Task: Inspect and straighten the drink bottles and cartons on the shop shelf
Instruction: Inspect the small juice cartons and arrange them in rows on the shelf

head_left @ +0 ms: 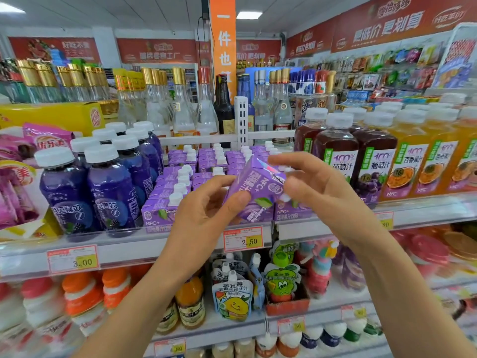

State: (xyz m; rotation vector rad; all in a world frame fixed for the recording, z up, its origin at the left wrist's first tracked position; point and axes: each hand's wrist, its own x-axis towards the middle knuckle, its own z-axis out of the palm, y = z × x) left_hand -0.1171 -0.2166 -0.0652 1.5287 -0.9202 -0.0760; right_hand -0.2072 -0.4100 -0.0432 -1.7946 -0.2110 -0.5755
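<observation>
A small purple juice carton is held tilted on its side in front of the shelf, its white cap pointing right. My left hand grips its lower left end with thumb and fingers. My right hand pinches its capped right end from above. Behind it, rows of the same purple cartons with white caps fill the middle of the shelf. Blue-purple bottles stand to the left. Dark grape juice bottles and orange juice bottles stand to the right.
Price tags 3.00 and 2.50 hang on the shelf edge. Pink snack packs lie far left. Clear liquor bottles stand behind a white rail. Pouch drinks and small bottles fill the lower shelves.
</observation>
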